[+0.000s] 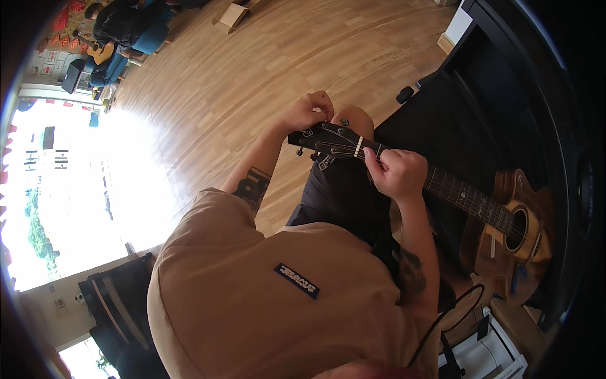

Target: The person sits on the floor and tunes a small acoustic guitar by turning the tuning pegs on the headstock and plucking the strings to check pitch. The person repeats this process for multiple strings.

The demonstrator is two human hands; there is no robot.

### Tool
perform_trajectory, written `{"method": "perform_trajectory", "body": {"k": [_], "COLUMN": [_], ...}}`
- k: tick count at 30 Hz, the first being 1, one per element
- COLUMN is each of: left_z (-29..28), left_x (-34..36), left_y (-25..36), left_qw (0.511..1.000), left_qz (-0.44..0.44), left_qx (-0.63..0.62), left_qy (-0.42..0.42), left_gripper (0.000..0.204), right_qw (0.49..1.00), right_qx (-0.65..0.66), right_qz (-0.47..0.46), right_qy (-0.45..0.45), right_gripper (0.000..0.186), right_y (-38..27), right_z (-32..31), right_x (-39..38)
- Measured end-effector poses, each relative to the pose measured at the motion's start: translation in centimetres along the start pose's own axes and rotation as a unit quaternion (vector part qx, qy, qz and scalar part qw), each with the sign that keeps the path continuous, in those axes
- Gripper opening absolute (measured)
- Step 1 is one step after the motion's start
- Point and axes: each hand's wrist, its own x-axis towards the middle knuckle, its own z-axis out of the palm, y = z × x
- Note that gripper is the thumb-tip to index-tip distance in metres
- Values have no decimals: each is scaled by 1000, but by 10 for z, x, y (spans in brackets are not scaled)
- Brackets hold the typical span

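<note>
An acoustic guitar (470,201) lies slantwise, its dark headstock (323,140) at the middle and its wooden body (536,243) at the right. My left hand (309,110) is closed in a pinch at the headstock's far edge, apparently on a tuning peg that its fingers hide. More tuning pegs (306,153) stick out from the near edge. Just past the white nut (359,146), my right hand (401,172) is curled closed over the strings and fretboard, thumb toward the nut. Whether it pinches a string is too small to tell.
A black surface (420,126) extends beside and behind the guitar. Something blue (519,275) lies near the guitar body. A black cable (464,294) loops by my right arm. On the wooden floor (252,82) lies an open cardboard box (231,17). Far left, another person (120,25) sits near a guitar (101,52).
</note>
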Motion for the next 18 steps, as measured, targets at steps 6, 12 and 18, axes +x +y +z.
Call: {"method": "perform_trajectory", "body": {"k": [6,12,18], "left_z": [0,-4,-3], "left_x": [-6,1,-6], "left_y": [10,-7,-2], "left_qw": [996,1000,999], "left_qz": [-74,-7,-51], "left_qx": [-57,-3,-17], "left_qy": [-5,-25,-7], "left_gripper": [16,19,20], "right_qw": [1000,1000,999], "right_qx": [12,20,30], "right_qz": [5,8,26], "right_qy": [4,6,0], "right_gripper": [54,54,54], "right_y": [1,1,1], "right_z": [0,0,-2], "right_x": [0,1,1]}}
